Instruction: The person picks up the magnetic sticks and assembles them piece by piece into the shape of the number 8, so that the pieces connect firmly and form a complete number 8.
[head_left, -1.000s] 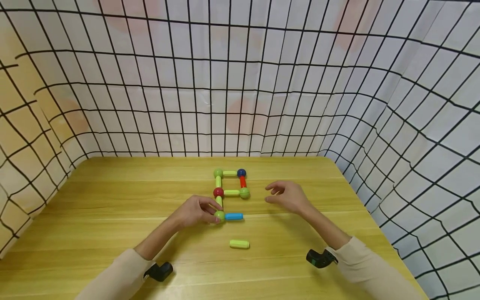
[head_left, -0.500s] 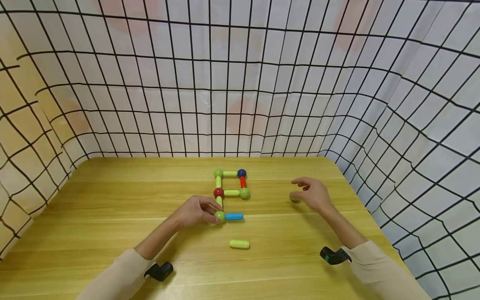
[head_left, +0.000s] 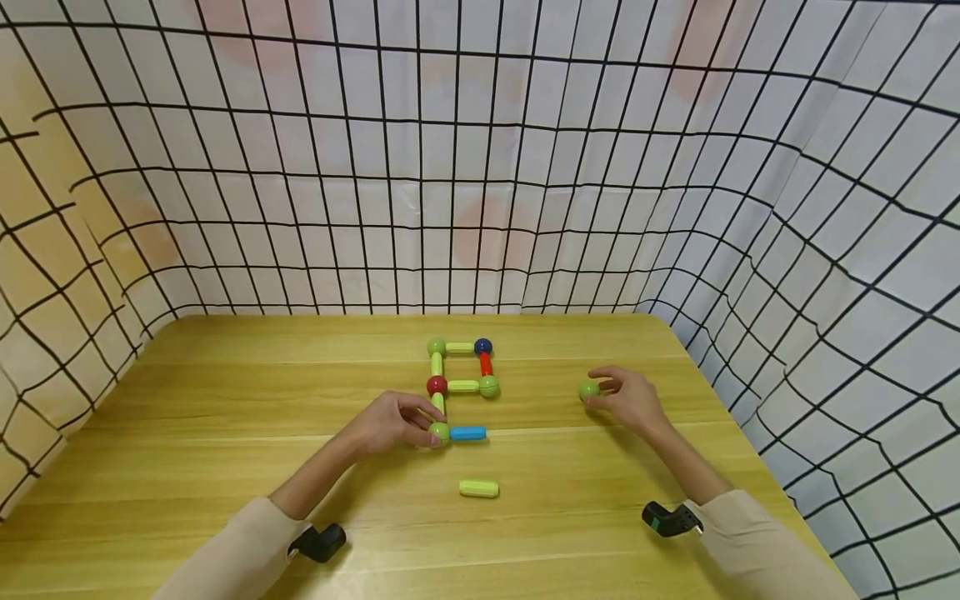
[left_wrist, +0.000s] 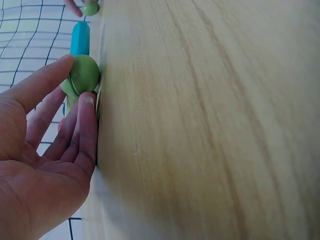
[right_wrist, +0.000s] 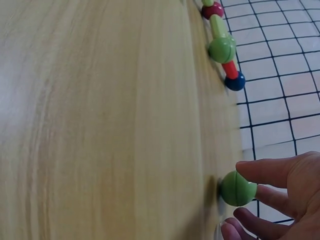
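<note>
My left hand (head_left: 393,423) pinches a green ball (head_left: 439,433) at the near corner of a flat figure of coloured balls and rods. In the left wrist view, thumb and fingers lie around this ball (left_wrist: 84,75), with a blue rod (left_wrist: 80,39) joined to its far side. Over on the right, my right hand (head_left: 628,400) has thumb and fingers around a separate green ball (head_left: 588,390), low at the tabletop. That ball (right_wrist: 236,189) sits between the fingertips in the right wrist view. A loose yellow-green rod (head_left: 478,488) lies nearer the body.
Beyond the left hand, the figure includes a red ball (head_left: 437,384), a dark blue ball (head_left: 483,347), a red rod (head_left: 486,364) and several yellow-green pieces. The wooden table (head_left: 225,375) ends at a black grid wall (head_left: 405,200) behind and at both sides.
The right hand has moved right to the separate green ball, which now shows between its fingers. My left hand and the figure have stayed in place.
</note>
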